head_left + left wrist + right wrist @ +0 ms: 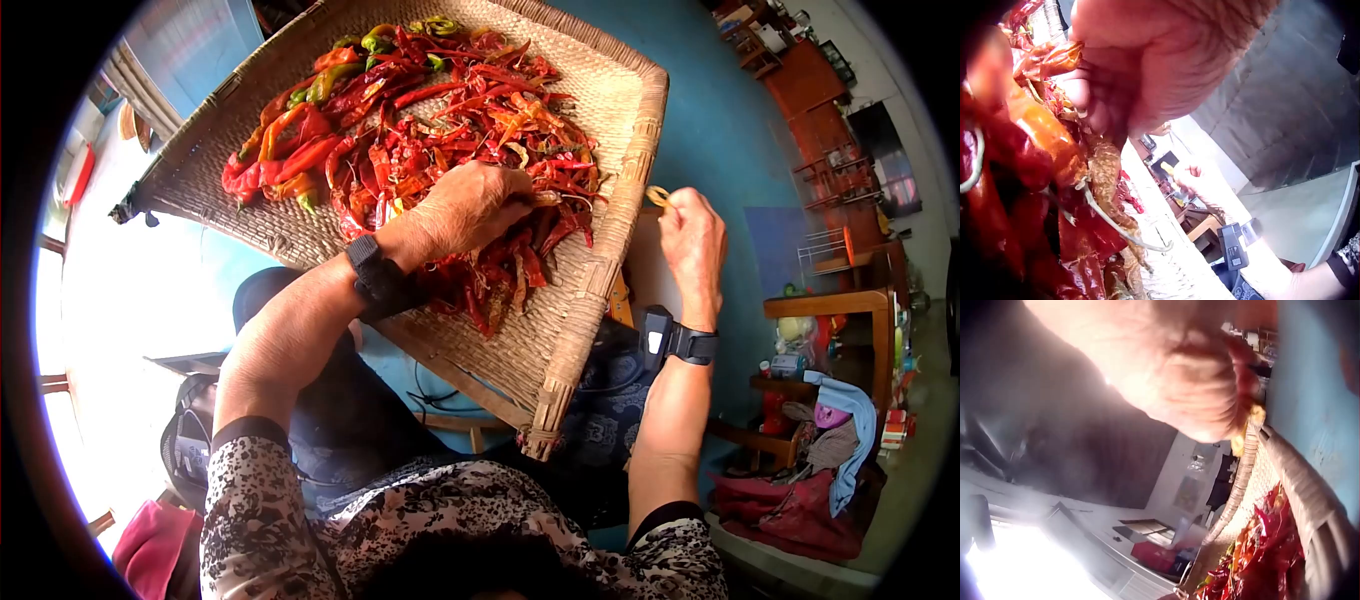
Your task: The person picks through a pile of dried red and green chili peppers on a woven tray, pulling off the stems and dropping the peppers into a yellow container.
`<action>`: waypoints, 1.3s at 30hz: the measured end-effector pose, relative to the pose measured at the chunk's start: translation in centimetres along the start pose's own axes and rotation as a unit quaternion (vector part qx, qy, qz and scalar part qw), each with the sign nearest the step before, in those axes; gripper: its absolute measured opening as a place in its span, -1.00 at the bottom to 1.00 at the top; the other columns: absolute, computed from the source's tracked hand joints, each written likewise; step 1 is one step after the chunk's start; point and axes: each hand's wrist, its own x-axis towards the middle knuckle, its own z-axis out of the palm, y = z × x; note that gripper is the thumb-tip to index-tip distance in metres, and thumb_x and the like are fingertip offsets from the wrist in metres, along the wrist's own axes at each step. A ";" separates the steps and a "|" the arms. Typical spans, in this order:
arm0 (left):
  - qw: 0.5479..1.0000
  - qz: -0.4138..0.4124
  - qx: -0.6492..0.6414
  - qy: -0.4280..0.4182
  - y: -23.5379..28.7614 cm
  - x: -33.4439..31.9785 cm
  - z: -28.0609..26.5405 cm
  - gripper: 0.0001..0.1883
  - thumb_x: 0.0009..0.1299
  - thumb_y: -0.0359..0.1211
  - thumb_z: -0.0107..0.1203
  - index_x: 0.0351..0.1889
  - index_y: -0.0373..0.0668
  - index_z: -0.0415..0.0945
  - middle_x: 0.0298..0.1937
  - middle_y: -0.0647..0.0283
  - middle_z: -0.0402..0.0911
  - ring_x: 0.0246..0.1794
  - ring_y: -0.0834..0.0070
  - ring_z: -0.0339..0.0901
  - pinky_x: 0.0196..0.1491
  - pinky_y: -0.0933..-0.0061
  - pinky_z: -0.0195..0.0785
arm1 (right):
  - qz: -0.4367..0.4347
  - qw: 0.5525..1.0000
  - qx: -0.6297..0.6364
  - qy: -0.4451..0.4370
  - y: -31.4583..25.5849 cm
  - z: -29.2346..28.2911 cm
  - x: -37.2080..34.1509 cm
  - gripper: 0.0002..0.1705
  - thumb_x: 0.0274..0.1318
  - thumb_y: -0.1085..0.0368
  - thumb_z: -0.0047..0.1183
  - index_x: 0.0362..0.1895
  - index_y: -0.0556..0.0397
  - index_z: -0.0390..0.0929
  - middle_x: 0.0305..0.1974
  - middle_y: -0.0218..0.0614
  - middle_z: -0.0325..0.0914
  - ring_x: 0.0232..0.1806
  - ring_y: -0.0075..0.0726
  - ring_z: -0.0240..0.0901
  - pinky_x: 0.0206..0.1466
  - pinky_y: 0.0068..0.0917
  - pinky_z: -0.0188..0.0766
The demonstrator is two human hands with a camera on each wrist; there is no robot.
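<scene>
Head view, remote feed: I logged a woven tray (520, 365) across the upper centre of the frame, one corner pointing toward the bottom edge. A pile of red chili peppers (400, 180) occupied its middle; green chili peppers (380, 42) lay along the pile's top edge. The left hand (475, 205) was positioned at frame centre, fingers curled down against the pile. Left wrist view placed its fingertips at a wrinkled brown chili pepper (1105, 169); I could not tell whether they gripped it. The right hand (692, 245) was located right of centre, just outside the tray's rim, its fingers clenched and pinching a yellowish chili pepper (657, 195). Right wrist view showed that pepper near the rim; I could not determine contact. Black straps (695, 345) encircled both wrists. Patterned sleeves (255, 510) entered from the bottom edge. A light blue cloth (852, 440) hung at lower right, beside dark red fabric (780, 515).
</scene>
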 end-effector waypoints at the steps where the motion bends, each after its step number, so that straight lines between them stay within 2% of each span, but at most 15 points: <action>1: 1.000 -0.023 -0.016 -0.008 0.0 0.0 -0.1 -0.83 0.27 -0.35 0.11 -0.21 -0.18 0.57 -0.33 0.03 0.61 -0.28 0.06 0.56 -0.23 0.17 0.44 | 0.045 0.993 -0.104 -0.042 0.6 -0.6 -0.2 -0.90 0.04 0.41 0.09 -0.32 0.11 0.48 -0.42 -0.09 0.49 -0.40 0.06 0.45 -0.36 -0.22 0.38; 4: 0.996 0.033 -0.063 0.050 -0.3 -0.1 0.1 -0.87 0.34 -0.40 0.10 -0.25 -0.28 0.52 -0.47 0.10 0.57 -0.46 0.30 0.57 -0.35 0.35 0.41 | 0.071 0.979 -0.170 -0.084 0.6 -1.4 -0.1 -0.76 0.02 0.35 0.14 -0.16 0.07 0.53 -0.36 -0.12 0.55 -0.35 -0.02 0.50 -0.29 -0.29 0.45; 6: 0.993 0.015 -0.105 0.048 0.0 0.1 0.1 -0.86 0.36 -0.39 0.09 -0.24 -0.28 0.52 -0.48 0.14 0.57 -0.47 0.37 0.56 -0.36 0.37 0.40 | 0.059 0.987 0.142 -0.049 -1.0 -0.5 0.6 -0.66 0.00 0.31 0.23 -0.09 0.04 0.53 -0.37 -0.17 0.56 -0.38 -0.16 0.55 -0.32 -0.33 0.50; 8: 0.988 -0.005 -0.145 0.044 0.3 0.1 -0.1 -0.85 0.38 -0.38 0.09 -0.23 -0.28 0.52 -0.48 0.17 0.56 -0.47 0.44 0.54 -0.37 0.39 0.39 | 0.073 0.916 0.371 -0.133 -4.6 0.9 0.8 -0.57 -0.05 0.34 0.28 -0.02 0.05 0.53 -0.44 -0.36 0.57 -0.40 -0.49 0.49 -0.31 -0.51 0.48; 11: 0.987 -0.022 -0.154 0.031 0.4 0.3 -0.3 -0.81 0.39 -0.33 0.10 -0.20 -0.28 0.54 -0.48 0.21 0.56 -0.46 0.52 0.52 -0.36 0.42 0.38 | 0.045 0.855 0.481 -0.191 -9.6 1.9 0.7 -0.68 0.09 0.33 0.18 -0.04 0.08 0.53 -0.35 -0.39 0.55 -0.34 -0.61 0.45 -0.32 -0.59 0.42; 17: 0.985 -0.044 -0.164 0.032 1.1 0.1 -1.4 -0.74 0.39 -0.24 0.11 -0.19 -0.29 0.54 -0.42 0.17 0.58 -0.40 0.46 0.55 -0.31 0.41 0.41 | 0.038 0.885 0.456 -0.089 -10.7 2.6 2.3 -0.88 0.17 0.31 0.11 -0.27 0.09 0.58 -0.47 -0.47 0.53 -0.42 -0.66 0.40 -0.36 -0.65 0.34; 20: 0.996 0.088 -0.027 0.023 0.8 -0.5 -0.2 -0.71 0.32 -0.25 0.16 -0.13 -0.26 0.51 -0.22 0.10 0.60 -0.22 0.19 0.59 -0.15 0.25 0.46 | 0.024 0.927 0.371 0.045 -7.8 1.9 3.0 -0.89 0.13 0.32 0.12 -0.30 0.09 0.60 -0.50 -0.44 0.56 -0.51 -0.65 0.38 -0.44 -0.63 0.34; 22: 0.987 0.145 0.063 -0.035 1.2 -1.3 1.0 -0.65 0.19 -0.27 0.22 -0.09 -0.19 0.51 -0.13 0.17 0.55 -0.11 0.23 0.52 -0.12 0.26 0.45 | 0.039 0.959 0.248 0.127 -5.3 0.9 3.1 -0.90 0.12 0.36 0.12 -0.31 0.13 0.57 -0.51 -0.30 0.57 -0.54 -0.54 0.44 -0.46 -0.51 0.39; 25: 0.955 0.197 0.195 -0.104 1.3 -2.3 3.2 -0.52 0.04 -0.25 0.27 -0.04 -0.08 0.49 -0.05 0.24 0.49 0.02 0.31 0.42 -0.03 0.31 0.36 | 0.060 0.986 0.031 0.151 -1.0 -0.3 2.4 -0.88 0.08 0.30 0.14 -0.30 0.06 0.56 -0.43 -0.17 0.58 -0.40 -0.07 0.55 -0.33 -0.26 0.44; 29: 0.948 0.214 0.224 -0.079 0.8 -2.6 5.0 -0.60 0.10 -0.14 0.18 -0.08 0.01 0.51 -0.12 0.32 0.45 0.01 0.36 0.36 -0.07 0.34 0.27 | 0.154 0.980 -0.124 0.033 1.3 -1.7 1.0 -0.84 0.09 0.21 0.12 -0.30 0.01 0.55 -0.35 -0.13 0.60 -0.29 0.07 0.54 -0.26 -0.12 0.43; 31: 0.944 0.172 0.246 -0.138 1.7 -2.3 4.6 -0.69 0.09 -0.15 0.18 -0.22 0.00 0.53 -0.12 0.32 0.45 0.03 0.35 0.34 -0.05 0.34 0.26 | 0.226 0.937 -0.215 -0.158 1.2 -2.4 0.9 -0.81 0.07 0.22 0.14 -0.23 -0.02 0.56 -0.30 -0.12 0.61 -0.24 0.09 0.55 -0.20 -0.10 0.44; 35: 0.957 0.194 0.204 -0.070 1.1 -1.9 4.6 -0.78 0.14 -0.19 0.17 -0.31 -0.04 0.52 -0.19 0.30 0.48 -0.08 0.33 0.44 -0.14 0.30 0.35 | 0.187 0.947 -0.171 -0.199 2.2 -2.0 0.3 -0.67 0.08 0.24 0.14 -0.03 -0.07 0.52 -0.23 -0.05 0.61 -0.18 0.11 0.55 -0.05 -0.11 0.42; 36: 0.980 0.127 0.139 -0.060 1.2 -1.7 4.2 -0.80 0.17 -0.21 0.16 -0.31 -0.06 0.52 -0.26 0.29 0.51 -0.17 0.30 0.49 -0.22 0.27 0.38 | 0.167 0.963 -0.122 -0.173 1.5 -1.7 0.5 -0.66 0.06 0.27 0.15 -0.02 -0.06 0.53 -0.22 -0.05 0.61 -0.18 0.08 0.56 -0.10 -0.13 0.44; 37: 0.994 0.059 0.075 -0.049 1.1 -1.5 3.8 -0.82 0.21 -0.23 0.15 -0.31 -0.09 0.52 -0.32 0.27 0.53 -0.26 0.26 0.54 -0.30 0.25 0.42 | 0.177 0.970 -0.013 -0.166 0.7 -1.2 0.9 -0.68 0.04 0.30 0.18 -0.05 -0.05 0.55 -0.27 -0.09 0.62 -0.23 0.02 0.58 -0.19 -0.22 0.48; 39: 0.995 0.095 0.014 0.004 0.4 -0.8 3.1 -0.84 0.36 -0.30 0.09 -0.30 -0.20 0.49 -0.43 0.30 0.51 -0.39 0.32 0.53 -0.33 0.30 0.44 | 0.038 0.972 0.184 -0.141 -0.2 0.7 1.4 -0.66 -0.01 0.36 0.20 -0.07 0.06 0.55 -0.41 -0.14 0.61 -0.40 -0.22 0.58 -0.31 -0.37 0.48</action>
